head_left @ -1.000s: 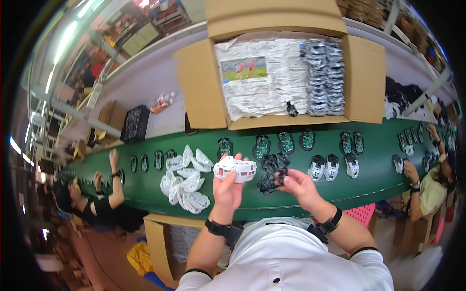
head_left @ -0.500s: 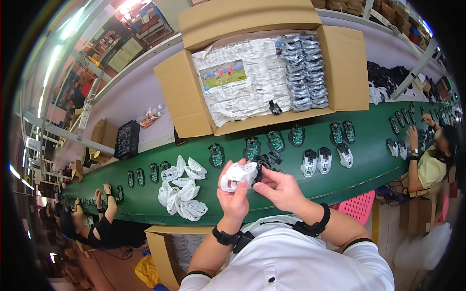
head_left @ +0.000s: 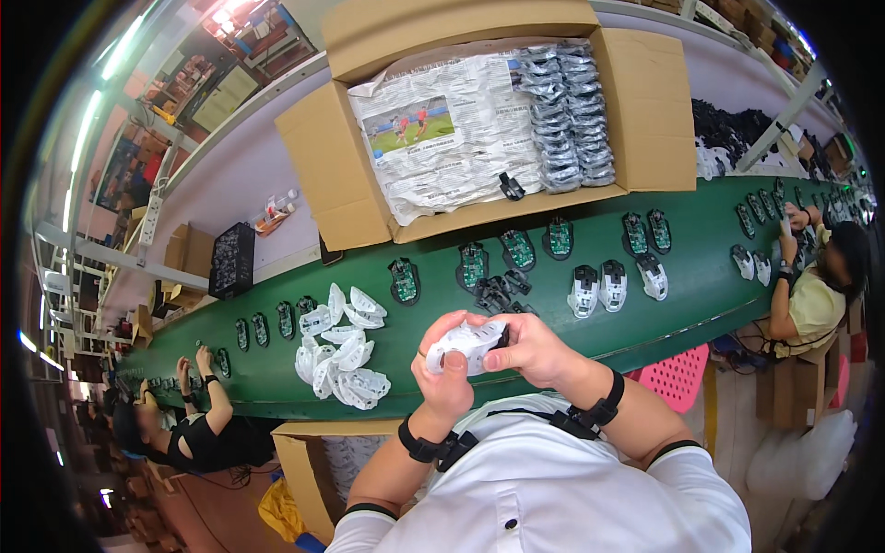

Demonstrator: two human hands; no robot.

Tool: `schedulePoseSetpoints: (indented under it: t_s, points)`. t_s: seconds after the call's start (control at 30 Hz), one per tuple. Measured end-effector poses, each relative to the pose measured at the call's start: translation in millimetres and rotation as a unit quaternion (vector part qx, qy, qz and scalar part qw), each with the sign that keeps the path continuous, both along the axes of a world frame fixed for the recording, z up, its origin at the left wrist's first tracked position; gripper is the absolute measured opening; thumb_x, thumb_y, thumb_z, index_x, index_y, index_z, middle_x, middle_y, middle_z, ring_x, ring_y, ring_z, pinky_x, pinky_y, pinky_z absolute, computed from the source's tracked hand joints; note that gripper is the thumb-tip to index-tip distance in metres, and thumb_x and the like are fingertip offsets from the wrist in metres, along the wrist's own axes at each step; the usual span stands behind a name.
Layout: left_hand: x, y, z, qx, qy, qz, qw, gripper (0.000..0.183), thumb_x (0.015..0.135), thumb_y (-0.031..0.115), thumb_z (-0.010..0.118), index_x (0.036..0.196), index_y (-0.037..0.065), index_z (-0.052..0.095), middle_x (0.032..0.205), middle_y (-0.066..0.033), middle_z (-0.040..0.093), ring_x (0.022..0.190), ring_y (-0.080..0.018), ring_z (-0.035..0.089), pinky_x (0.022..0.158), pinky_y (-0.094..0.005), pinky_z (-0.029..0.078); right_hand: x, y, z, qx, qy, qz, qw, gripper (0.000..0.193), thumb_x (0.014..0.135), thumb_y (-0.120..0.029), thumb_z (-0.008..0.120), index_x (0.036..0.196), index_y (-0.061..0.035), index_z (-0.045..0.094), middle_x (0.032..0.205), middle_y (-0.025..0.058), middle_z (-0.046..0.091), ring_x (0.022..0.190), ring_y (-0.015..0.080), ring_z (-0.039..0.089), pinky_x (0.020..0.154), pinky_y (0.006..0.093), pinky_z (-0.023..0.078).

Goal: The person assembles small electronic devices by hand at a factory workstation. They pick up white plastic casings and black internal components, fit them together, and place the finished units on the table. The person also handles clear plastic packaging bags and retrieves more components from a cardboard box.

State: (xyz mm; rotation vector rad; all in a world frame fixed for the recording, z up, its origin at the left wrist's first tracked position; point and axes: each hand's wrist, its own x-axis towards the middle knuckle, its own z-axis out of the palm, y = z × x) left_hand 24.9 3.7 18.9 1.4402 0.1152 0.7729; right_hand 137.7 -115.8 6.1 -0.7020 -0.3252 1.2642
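Note:
Between both my hands is a white computer mouse shell [head_left: 470, 340]. My left hand [head_left: 444, 376] is closed round its left side, with the thumb on the near face. The fingers of my right hand [head_left: 539, 354] close on its right end, where a small black plastic part [head_left: 503, 337] shows; most of that part is hidden by the fingers. Just beyond my hands lies a small heap of black plastic parts [head_left: 496, 295] on the green bench. A pile of loose white shells [head_left: 343, 361] lies to the left.
Mouse bases with green circuit boards [head_left: 474, 265] line the green bench [head_left: 572, 346]; several white-covered mice [head_left: 612, 289] stand at right. An open cardboard box [head_left: 645, 111] with wrapped pieces sits beyond. Co-workers [head_left: 217, 405] sit left and right. Below are a box of shells [head_left: 300, 470] and a pink stool [head_left: 678, 378].
My right hand has come closer over the shell's right end, and less of the black part shows. The whole view has shifted slightly. The co-worker at right has moved their hands.

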Motion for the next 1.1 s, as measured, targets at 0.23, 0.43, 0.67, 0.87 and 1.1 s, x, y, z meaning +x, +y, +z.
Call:
schedulePoseSetpoints:
  t_s: [0.23, 0.43, 0.67, 0.87, 1.1]
  points:
    - [-7.7, 49.9, 1.2, 0.131, 0.212, -0.096, 0.964, 0.038, 0.088, 0.02, 0.072, 0.12, -0.001, 0.064, 0.108, -0.0175, 0.069, 0.103, -0.0248, 0.067, 0.09, -0.0383, 0.054, 6.4, -3.0, 22.5, -0.207, -0.576, -0.036, 0.79, 0.064, 0.074, -0.02, 0.087, 0.126, 0.0024, 0.056, 0.109, 0.0182, 0.069, 0.1, 0.0316, 0.069, 0.087, 0.0384, 0.054]
    - [0.1, 33.0, 9.5, 0.383, 0.138, 0.025, 0.913, 0.025, 0.077, 0.012, 0.074, 0.101, 0.003, 0.07, 0.085, -0.0118, 0.067, 0.076, -0.0283, 0.059, 0.073, -0.0373, 0.046, 7.4, -9.0, 16.2, -0.086, -0.475, -0.09, 0.871, 0.08, 0.08, -0.015, 0.083, 0.146, -0.0037, 0.04, 0.124, 0.0186, 0.065, 0.107, 0.0252, 0.068, 0.091, 0.0368, 0.054]
    - [-0.3, 21.4, -17.2, 0.193, 0.153, 0.06, 0.967, 0.009, 0.083, 0.012, 0.071, 0.08, 0.003, 0.067, 0.071, -0.0062, 0.062, 0.068, -0.021, 0.054, 0.069, -0.0346, 0.042, 2.8, -25.5, -17.3, -0.095, -0.418, -0.091, 0.899, 0.025, 0.09, -0.004, 0.072, 0.114, 0.003, 0.068, 0.098, 0.0103, 0.075, 0.089, 0.014, 0.07, 0.08, 0.0279, 0.056]
    - [13.2, 42.1, -57.9, 0.236, 0.183, 0.038, 0.954, 0.03, 0.087, 0.021, 0.074, 0.107, 0.0, 0.066, 0.102, -0.0168, 0.066, 0.098, -0.0304, 0.062, 0.089, -0.0406, 0.048, 45.5, -32.7, -60.2, -0.181, -0.336, -0.094, 0.92, 0.017, 0.099, -0.01, 0.062, 0.109, 0.0028, 0.066, 0.095, 0.0025, 0.069, 0.085, 0.0079, 0.061, 0.078, 0.0244, 0.051]
    - [-4.1, 184.4, -117.1, 0.484, 0.478, 0.298, 0.669, 0.066, 0.082, 0.034, 0.073, 0.136, 0.002, 0.052, 0.139, -0.0266, 0.048, 0.133, -0.0411, 0.041, 0.112, -0.0563, 0.029, 136.0, -56.4, -168.4, -0.363, -0.514, -0.024, 0.777, 0.027, 0.098, -0.023, 0.058, 0.109, 0.0, 0.065, 0.094, 0.0151, 0.07, 0.089, 0.0267, 0.067, 0.08, 0.037, 0.051]
